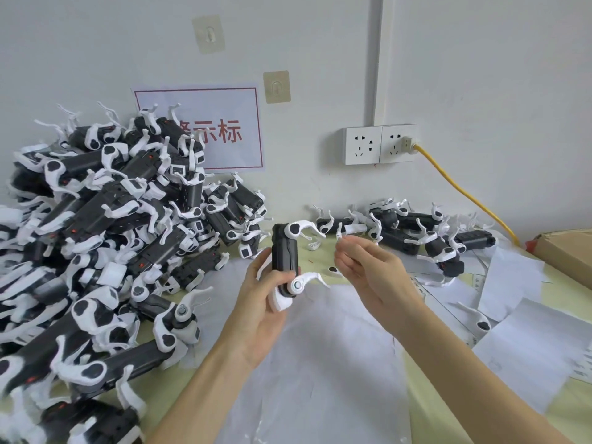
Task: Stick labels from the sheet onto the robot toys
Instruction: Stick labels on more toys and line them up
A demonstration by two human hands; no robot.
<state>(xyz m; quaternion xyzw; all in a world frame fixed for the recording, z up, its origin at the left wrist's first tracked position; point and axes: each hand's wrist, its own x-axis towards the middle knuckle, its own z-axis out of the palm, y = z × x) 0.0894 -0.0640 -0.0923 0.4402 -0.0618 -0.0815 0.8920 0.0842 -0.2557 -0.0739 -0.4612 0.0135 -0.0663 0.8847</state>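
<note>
We hold one robot toy point(284, 261) upright above the white paper point(320, 363) that covers the table before us. The toy has a dark grey, boxy body and white curved legs; one leg hooks out at its top, another at its lower end, where a round white joint shows. Our left hand point(266, 302) grips the toy round its lower half, fingers curled at the back and thumb pressed across the front. Our right hand point(368, 270) is raised just beside it, thumb and forefinger pinched together at the tips; something small and pale seems caught between them, though we cannot tell whether it is a label. The other fingers curl loosely.

To our left a large heap of robot toys point(105, 238) rises against the wall, black bodies and white legs tangled together, spilling toward the table's near edge. Loose white sheets point(512, 341) lie scattered on the yellow tabletop point(426, 405) to our right, some with faint printed boxes. A single white leg piece point(480, 322) rests on them. Beyond our hands a smaller row of toys point(416, 232) lies along the foot of the wall. A cardboard box point(567, 251) sits at the far right edge.

On the wall, a red-bordered sign point(230, 136) is partly hidden by the heap. Two adhesive hooks point(277, 87) hang above it, and a yellow cable point(464, 193) runs from a double socket point(379, 144) down to the table.
</note>
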